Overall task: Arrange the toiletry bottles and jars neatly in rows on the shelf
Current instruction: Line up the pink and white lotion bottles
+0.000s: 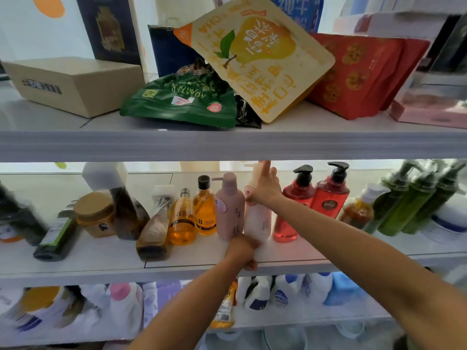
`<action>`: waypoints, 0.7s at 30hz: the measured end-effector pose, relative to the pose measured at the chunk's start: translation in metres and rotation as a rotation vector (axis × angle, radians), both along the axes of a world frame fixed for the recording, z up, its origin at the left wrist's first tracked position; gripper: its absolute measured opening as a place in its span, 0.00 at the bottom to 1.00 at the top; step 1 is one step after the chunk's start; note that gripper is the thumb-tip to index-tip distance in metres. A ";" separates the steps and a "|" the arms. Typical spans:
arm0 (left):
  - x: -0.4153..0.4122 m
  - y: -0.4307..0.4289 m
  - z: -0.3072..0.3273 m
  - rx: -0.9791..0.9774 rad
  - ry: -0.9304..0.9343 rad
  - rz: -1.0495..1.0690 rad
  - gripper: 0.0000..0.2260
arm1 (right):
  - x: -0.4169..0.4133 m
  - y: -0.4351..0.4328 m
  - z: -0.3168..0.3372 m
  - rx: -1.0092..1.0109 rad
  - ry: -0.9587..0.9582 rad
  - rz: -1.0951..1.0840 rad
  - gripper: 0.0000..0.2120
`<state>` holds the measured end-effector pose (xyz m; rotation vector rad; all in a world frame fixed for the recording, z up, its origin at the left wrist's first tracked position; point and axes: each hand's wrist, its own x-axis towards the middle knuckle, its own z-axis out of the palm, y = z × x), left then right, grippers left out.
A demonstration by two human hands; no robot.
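On the middle shelf (pixel 75 263) a pale pink pump bottle (pixel 257 221) stands upright between a dusty pink pump bottle (pixel 228 208) and two red pump bottles (pixel 290 210). My right hand (pixel 265 188) grips its neck, index finger raised along the pump. My left hand (pixel 242 251) holds its base at the shelf's front. Left of them stand two amber bottles (pixel 194 213), a tilted brown bottle (pixel 151 231), an amber jar (pixel 96 214) and a dark green bottle (pixel 55 238) leaning over.
Green bottles (pixel 409 205) and a small orange bottle (pixel 358 208) fill the right end. The upper shelf edge (pixel 227 145) hangs just above my right hand, carrying snack bags and boxes. Detergent jugs (pixel 278 291) line the shelf below.
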<state>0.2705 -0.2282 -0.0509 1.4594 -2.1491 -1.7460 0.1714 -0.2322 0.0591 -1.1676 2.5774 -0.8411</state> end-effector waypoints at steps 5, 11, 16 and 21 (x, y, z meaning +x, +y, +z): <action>-0.004 -0.002 -0.004 -0.071 -0.068 -0.027 0.14 | 0.005 0.005 0.008 -0.004 0.038 -0.007 0.38; -0.003 0.000 -0.004 -0.066 -0.050 -0.026 0.14 | 0.009 0.010 0.018 0.057 0.120 0.033 0.32; 0.000 0.000 -0.005 -0.061 -0.033 -0.035 0.15 | 0.014 0.020 0.023 0.130 0.223 0.078 0.29; 0.006 -0.004 -0.008 -0.090 -0.026 -0.028 0.13 | 0.020 0.030 0.019 0.168 0.334 0.152 0.25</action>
